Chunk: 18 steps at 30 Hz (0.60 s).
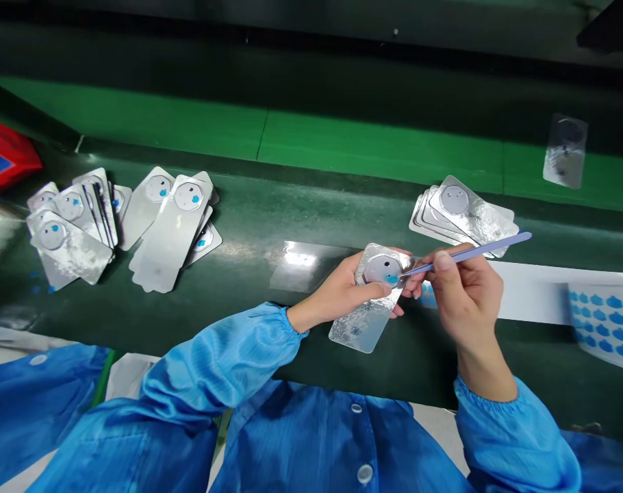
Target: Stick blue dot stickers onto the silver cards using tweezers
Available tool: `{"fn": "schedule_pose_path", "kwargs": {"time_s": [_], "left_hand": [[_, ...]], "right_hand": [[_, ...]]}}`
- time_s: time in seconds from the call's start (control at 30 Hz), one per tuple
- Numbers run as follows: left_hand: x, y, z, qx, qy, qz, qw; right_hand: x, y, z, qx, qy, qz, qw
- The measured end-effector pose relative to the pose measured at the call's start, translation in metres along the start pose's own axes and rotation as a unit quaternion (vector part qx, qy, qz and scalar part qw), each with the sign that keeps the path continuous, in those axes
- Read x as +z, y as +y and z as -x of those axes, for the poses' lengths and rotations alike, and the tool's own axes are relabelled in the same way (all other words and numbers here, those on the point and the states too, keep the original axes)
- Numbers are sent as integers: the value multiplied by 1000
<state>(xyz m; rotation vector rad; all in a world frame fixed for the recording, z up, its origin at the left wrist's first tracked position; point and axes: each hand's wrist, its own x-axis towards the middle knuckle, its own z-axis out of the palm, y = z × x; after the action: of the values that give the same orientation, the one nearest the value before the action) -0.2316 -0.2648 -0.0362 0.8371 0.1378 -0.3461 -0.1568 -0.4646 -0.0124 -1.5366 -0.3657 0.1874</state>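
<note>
My left hand [350,291] grips a silvery rounded metal plate [360,327], tilted above the bench, its thumb lying across the front. Near the plate's upper end is a grey round patch with a dark hole and a small blue sticker [392,279]. Purple tweezers [476,252] are pinched in my right hand [463,291], their tip touching or nearly touching that sticker. Beneath and right of my right hand lies a white strip [532,291] carrying blue stickers, some hidden by the fingers.
Stacked plates with blue stickers [170,226] and another pile [75,229] lie at left. More plates [460,209] are stacked behind my right hand. A single plate [565,150] leans at far right. A blue-dotted sheet [606,322] curls at right; a red object [6,157] sits far left.
</note>
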Motion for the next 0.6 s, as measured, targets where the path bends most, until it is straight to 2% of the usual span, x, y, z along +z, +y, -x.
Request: {"fn": "schedule_pose_path", "kwargs": {"time_s": [0.17, 0.6], "left_hand": [[-2, 0, 1, 6, -17, -17, 1000], [1, 1, 3, 5, -15, -41, 999]], "right_hand": [[-1, 1, 2, 10, 5, 3, 1000], [0, 0, 2, 11, 9, -6, 1000]]}}
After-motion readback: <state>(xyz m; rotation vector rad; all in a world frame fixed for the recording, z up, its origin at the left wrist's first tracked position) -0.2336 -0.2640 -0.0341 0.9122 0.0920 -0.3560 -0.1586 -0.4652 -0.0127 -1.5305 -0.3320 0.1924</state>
